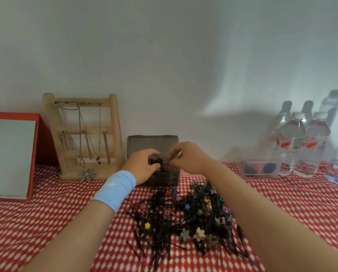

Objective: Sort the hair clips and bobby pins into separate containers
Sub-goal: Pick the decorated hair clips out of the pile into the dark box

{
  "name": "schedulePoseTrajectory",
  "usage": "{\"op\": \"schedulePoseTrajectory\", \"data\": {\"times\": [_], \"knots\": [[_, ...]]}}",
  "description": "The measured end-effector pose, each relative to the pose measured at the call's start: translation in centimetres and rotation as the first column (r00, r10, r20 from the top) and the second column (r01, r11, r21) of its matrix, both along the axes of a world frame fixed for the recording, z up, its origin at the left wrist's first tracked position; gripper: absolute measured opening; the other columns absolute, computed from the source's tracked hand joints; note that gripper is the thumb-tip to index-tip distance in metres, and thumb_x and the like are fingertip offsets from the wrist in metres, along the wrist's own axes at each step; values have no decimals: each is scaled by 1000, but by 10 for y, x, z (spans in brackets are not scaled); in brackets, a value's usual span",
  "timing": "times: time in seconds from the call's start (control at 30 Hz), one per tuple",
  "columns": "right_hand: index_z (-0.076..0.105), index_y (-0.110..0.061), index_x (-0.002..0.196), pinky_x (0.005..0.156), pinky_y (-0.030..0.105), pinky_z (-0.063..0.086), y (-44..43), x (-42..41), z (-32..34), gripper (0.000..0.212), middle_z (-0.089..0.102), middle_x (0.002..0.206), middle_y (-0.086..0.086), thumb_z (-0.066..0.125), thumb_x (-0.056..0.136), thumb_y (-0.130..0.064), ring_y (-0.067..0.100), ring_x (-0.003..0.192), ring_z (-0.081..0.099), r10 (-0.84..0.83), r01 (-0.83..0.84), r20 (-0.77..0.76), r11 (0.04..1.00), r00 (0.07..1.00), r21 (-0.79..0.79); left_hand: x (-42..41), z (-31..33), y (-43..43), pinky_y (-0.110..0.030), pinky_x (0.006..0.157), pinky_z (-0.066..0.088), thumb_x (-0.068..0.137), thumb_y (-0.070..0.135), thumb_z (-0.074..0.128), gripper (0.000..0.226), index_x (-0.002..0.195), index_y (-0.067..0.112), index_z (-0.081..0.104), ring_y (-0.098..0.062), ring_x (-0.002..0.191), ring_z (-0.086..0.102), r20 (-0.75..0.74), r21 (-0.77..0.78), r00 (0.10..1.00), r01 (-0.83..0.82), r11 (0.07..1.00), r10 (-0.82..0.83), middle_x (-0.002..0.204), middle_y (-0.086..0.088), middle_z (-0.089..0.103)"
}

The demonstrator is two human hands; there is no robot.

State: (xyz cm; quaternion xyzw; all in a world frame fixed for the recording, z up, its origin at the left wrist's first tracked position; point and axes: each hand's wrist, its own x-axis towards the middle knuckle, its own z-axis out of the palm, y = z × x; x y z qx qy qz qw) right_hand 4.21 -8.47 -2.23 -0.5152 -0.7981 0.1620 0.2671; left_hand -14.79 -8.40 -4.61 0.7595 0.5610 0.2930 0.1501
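Both forearms reach away from the person across the red-and-white patterned tablecloth [46,213], meeting over the one dark, smoky plastic box [165,178] at the far middle of the table. Its hinged lid [152,145] stands open against the wall.

The left hand [142,166], a pale blue wristband [116,190] on its wrist, sits palm down at the box's left edge. Its fingers curl around a small black rounded piece [157,161], held just above the box opening; it's too blurred to tell what kind of clip it is. The right hand [187,158] comes in from the right, knuckles up, fingertips and thumb drawn close together beside that black piece. I cannot tell whether they pinch anything.

Nearer the person, between the two forearms, lies one tangled heap of thin black bobby pins [160,228], far too many to count. Mixed through its right half are small flower-shaped hair clips [200,233]. I can pick out two beige, two yellow, two blue and one green, with more half buried.

Far right stands one clear rectangular container [260,168] with dark red and black shapes inside. Beside it are two clear water bottles [292,146] with white caps and a third cut off at the edge; the paler bottle shapes behind are too hazy to count. Far left, one wooden ladder-style stand [113,122] carries several chains, one with a silver leaf pendant [87,174], next to one red-framed mirror [11,154].
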Motion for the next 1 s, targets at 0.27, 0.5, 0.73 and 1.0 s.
{"op": "schedulePoseTrajectory", "data": {"times": [0.27, 0.5, 0.73, 1.0], "knots": [[76, -22, 99, 74, 21, 56, 9, 31, 3, 12, 70, 96, -11, 69, 93, -15, 3, 67, 65, -4, 5, 88, 1000, 996, -16, 26, -1, 1, -13, 79, 38, 92, 27, 64, 25, 118, 27, 65, 0, 88, 54, -32, 71, 995, 99, 993, -97, 104, 11, 59], [77, -26, 87, 60, 13, 51, -3, 82, 9, 22, 76, 93, -7, 69, 90, -6, 2, 60, 69, -58, 96, 223, 982, 973, -160, 81, -4, -12, -20, 87, 48, 96, 25, 60, 19, 113, 25, 70, -5, 91, 61, -76, -43, 960, 265, 963, -268, 102, 9, 67], [79, -27, 107, 69, 9, 51, -2, 104, -4, 27, 76, 105, -12, 70, 90, -8, -13, 70, 63, -8, 95, 361, 970, 933, -224, 116, -20, -5, -34, 92, 51, 96, -1, 47, 42, 130, 18, 62, -31, 103, 65, -417, -180, 873, 193, 965, -252, 119, -12, 67], [81, -27, 103, 86, 25, 56, 8, 103, -16, 16, 76, 100, -13, 75, 89, -22, 2, 86, 68, 89, 33, 368, 949, 926, -312, 115, -17, 0, -30, 82, 49, 94, 10, 54, 28, 119, 17, 65, -26, 100, 65, -433, -154, 873, 174, 973, -224, 115, -7, 67]]}}
